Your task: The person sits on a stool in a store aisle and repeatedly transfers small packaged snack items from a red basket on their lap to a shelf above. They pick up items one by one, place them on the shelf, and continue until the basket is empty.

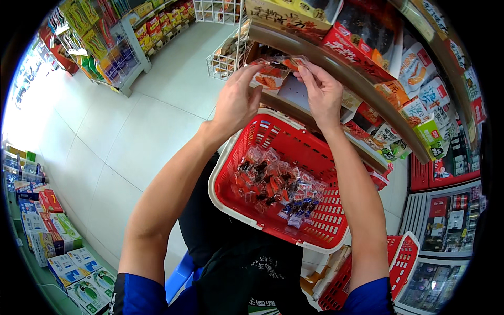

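Observation:
Both my hands are raised at the shelf edge, on a strip of small clear packets with red and dark contents (283, 62). My left hand (239, 97) has its fingers curled on the packets' left end. My right hand (323, 94) pinches their right end. Just behind them are a shelf compartment (296, 97) and a pictured package (266, 80), partly hidden. Below my hands, a red plastic basket (325, 231) with a pale rim holds several small wrapped pieces (270, 181), red, dark, white and blue.
Packaged snacks fill curved shelves (388, 94) at the right. Wire baskets (220, 65) and a display rack (105, 47) stand beyond the tiled floor (147, 126). Stacked cartons (79, 270) are at the left, a blue plastic stool (178, 278) below me, another red basket (399, 262) at lower right.

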`<state>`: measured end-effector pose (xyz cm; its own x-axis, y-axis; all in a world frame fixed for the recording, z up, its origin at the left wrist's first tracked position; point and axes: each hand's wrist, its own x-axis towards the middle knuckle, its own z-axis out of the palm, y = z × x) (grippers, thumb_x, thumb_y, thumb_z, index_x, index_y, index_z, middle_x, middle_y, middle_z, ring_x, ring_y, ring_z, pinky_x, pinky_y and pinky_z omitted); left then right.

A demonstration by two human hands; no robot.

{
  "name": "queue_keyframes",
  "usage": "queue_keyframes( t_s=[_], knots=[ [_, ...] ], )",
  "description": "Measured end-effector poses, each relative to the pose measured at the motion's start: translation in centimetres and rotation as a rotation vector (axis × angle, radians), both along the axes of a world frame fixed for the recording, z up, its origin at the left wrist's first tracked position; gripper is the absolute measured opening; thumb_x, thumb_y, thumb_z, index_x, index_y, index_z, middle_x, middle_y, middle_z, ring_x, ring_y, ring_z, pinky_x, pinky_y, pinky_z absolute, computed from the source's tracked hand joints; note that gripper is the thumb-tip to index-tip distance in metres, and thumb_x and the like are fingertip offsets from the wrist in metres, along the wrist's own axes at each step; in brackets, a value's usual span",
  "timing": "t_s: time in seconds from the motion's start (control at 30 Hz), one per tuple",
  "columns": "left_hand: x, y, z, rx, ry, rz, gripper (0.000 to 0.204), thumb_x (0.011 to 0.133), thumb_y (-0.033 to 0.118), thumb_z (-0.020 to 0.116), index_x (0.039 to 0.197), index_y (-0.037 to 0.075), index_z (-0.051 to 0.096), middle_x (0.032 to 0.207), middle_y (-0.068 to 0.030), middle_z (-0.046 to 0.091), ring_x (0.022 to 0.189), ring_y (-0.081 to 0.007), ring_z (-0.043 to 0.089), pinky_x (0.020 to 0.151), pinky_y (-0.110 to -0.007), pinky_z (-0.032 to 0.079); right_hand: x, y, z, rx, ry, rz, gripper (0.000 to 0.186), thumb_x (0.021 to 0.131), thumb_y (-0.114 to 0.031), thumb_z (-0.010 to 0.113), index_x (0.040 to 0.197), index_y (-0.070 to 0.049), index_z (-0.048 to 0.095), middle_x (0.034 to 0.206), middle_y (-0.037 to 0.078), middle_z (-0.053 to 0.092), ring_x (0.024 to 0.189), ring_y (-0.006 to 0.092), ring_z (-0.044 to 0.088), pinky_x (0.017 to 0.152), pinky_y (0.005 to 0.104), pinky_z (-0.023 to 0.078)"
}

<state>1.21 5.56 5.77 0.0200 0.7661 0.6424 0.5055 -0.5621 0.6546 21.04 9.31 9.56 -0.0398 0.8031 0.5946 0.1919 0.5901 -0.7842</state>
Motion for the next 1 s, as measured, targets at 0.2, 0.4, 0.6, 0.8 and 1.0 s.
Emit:
queue_keyframes(
  t_s=[0.2,0.4,0.6,0.8,1.0],
  knots=[
    [-0.6,2.6,-0.7,0.145,0.317,-0.033,0.038,0.086,0.002,0.059,0.124,-0.002,0.06,0.128,-0.0197,0.061,0.119,-0.0379,0.057,0.102,-0.044,0.047,0.7,2.4,-1.0,0.26,-0.403,-0.117,0.017,0.093,-0.007,0.067,0.107,0.001,0.073,0.095,0.014,0.075,0.084,0.0185,0.072,0.078,0.0295,0.055],
    [-0.8,5.4,-0.9,0.21,0.621,0.014,0.037,0.084,0.002,0.057,0.12,-0.003,0.062,0.121,-0.0201,0.065,0.116,-0.0356,0.059,0.106,-0.043,0.044,-0.2,5.3,-0.3,0.57,-0.645,-0.182,0.018,0.091,-0.008,0.068,0.106,-0.001,0.073,0.1,0.015,0.073,0.092,0.0298,0.07,0.082,0.0366,0.053],
    [0.3,6.6,1.1,-0.014,0.85,-0.055,0.042,0.08,0.003,0.055,0.12,-0.001,0.063,0.118,-0.0178,0.067,0.112,-0.0335,0.061,0.107,-0.042,0.044,1.9,10.9,-2.0,0.689,-1.198,-0.624,0.022,0.098,-0.022,0.056,0.108,-0.007,0.067,0.095,0.015,0.07,0.087,0.0339,0.067,0.077,0.0415,0.051],
    [1.1,8.4,2.0,-0.202,1.009,-0.109,0.052,0.077,0.006,0.058,0.129,0.005,0.06,0.134,-0.0132,0.06,0.123,-0.0311,0.056,0.107,-0.042,0.045,1.1,10.4,-0.3,0.357,-0.925,-0.389,0.03,0.102,-0.034,0.047,0.109,-0.01,0.064,0.1,0.015,0.069,0.095,0.0319,0.066,0.077,0.0413,0.051],
    [2.7,9.9,3.8,-0.48,1.118,-0.17,0.07,0.077,0.009,0.061,0.146,0.016,0.047,0.151,-0.009,0.046,0.139,-0.0288,0.043,0.113,-0.044,0.04,0.9,10.2,0.1,0.267,-0.91,-0.405,0.029,0.1,-0.034,0.05,0.103,-0.01,0.066,0.094,0.013,0.069,0.087,0.033,0.067,0.072,0.044,0.05]
  ],
)
